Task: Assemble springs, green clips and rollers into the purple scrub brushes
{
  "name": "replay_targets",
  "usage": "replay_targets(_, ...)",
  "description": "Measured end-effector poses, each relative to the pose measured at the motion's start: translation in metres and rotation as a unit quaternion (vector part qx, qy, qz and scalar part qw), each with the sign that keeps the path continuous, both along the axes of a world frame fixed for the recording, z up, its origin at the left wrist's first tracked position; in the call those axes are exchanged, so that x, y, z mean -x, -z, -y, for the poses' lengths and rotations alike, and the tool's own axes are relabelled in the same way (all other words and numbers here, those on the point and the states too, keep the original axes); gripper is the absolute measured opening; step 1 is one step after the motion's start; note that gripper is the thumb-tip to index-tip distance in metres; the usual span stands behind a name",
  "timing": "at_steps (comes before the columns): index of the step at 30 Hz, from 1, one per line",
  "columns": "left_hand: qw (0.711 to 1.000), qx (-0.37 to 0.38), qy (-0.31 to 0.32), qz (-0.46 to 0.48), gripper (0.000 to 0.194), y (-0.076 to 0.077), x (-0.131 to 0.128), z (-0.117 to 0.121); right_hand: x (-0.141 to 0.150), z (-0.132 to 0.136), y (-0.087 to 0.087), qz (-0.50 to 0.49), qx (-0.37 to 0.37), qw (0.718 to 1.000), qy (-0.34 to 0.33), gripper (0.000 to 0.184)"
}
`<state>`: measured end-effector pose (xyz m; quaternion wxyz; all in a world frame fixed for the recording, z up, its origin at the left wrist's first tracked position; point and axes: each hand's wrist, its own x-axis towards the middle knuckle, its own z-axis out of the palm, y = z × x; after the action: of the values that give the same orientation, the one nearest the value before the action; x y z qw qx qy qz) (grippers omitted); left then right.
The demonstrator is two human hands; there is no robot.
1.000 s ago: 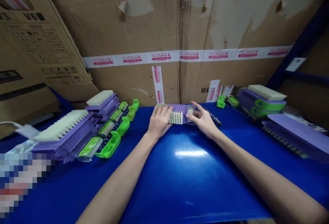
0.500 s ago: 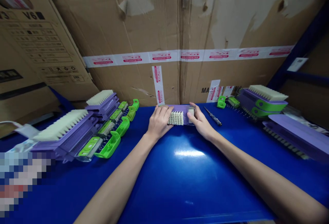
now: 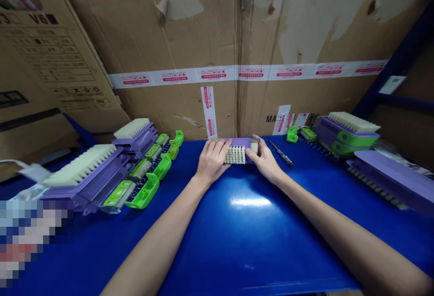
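Observation:
Near the back of the blue table, both hands hold a purple brush (image 3: 235, 155) with cream bristles facing me. My left hand (image 3: 213, 159) is wrapped over its left end and hides part of the bristles. My right hand (image 3: 264, 158) grips the right end, its thumb pressed near a clear, box-like part (image 3: 253, 145) with something pale inside. Just right of that hand, a slim screwdriver (image 3: 282, 153) lies on the table.
Purple brush bodies (image 3: 98, 174) stand at left beside a row of clear-sided green parts (image 3: 118, 193) and bright green caps (image 3: 145, 192). At right are stacked brushes (image 3: 349, 135), another purple brush (image 3: 389, 178) and a green cap (image 3: 292, 134). Cardboard (image 3: 169, 106) walls the back.
The brush and my left hand have shifted slightly to the right. My right thumb has moved a little lower and left on the brush's end. Other things stay where they were.

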<state>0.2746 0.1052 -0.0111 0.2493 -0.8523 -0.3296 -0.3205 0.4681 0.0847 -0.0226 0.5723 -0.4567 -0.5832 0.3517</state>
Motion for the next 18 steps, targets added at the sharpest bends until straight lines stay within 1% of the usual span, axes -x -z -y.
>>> replay_targets(6,1.0,0.004,-0.005,0.001,0.066,-0.001,0.0001,0.0016,-0.0009,-0.0021,-0.0005,0.012,-0.01,1.0,0.005,0.068)
replay_targets(11,1.0,0.015,0.009,0.002,0.069,-0.0022,-0.0007,0.0011,-0.0005,-0.0042,0.0028,0.014,-0.006,0.999,0.04,0.067)
replay_targets(15,1.0,0.026,0.015,0.01,0.071,-0.0016,-0.0006,-0.0007,0.0009,-0.0035,0.0016,0.027,-0.013,0.998,0.064,0.065)
replay_targets(18,0.999,0.037,0.022,0.017,0.073,-0.0008,0.0002,-0.002,0.0003,-0.0032,0.0016,0.027,-0.006,0.998,0.058,0.066)
